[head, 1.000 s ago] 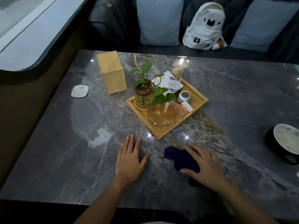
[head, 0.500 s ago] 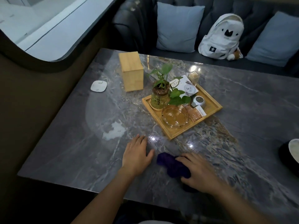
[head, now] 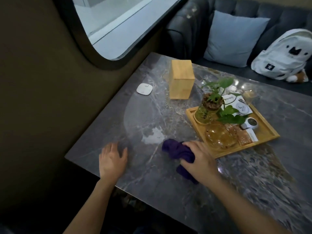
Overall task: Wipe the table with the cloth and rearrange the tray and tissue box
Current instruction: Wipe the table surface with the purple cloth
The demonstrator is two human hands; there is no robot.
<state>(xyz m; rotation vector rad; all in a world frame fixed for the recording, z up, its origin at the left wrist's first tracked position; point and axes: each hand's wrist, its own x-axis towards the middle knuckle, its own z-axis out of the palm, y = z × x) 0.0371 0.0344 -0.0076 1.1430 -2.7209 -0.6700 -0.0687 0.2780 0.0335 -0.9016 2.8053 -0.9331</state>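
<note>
My right hand (head: 200, 162) presses a bunched purple cloth (head: 177, 150) onto the dark marble table (head: 152, 115), just in front of the wooden tray (head: 263, 127). The tray holds a potted plant in a glass jar (head: 208, 109), an amber glass dish (head: 219, 136), cards and a small white pot. A wooden tissue box (head: 181, 79) stands upright behind the tray, to its left. My left hand (head: 112, 160) rests flat on the table near the left front corner, fingers spread, holding nothing.
A small white square device (head: 144, 88) lies near the table's left edge. A wall with a window borders the left side. A dark sofa with blue cushions (head: 233, 38) and a white backpack (head: 283, 56) sits behind the table.
My right hand has slid the cloth leftward and a little away from me, close to the tray's near corner. My left hand has moved left toward the table corner. The view has swung left.
</note>
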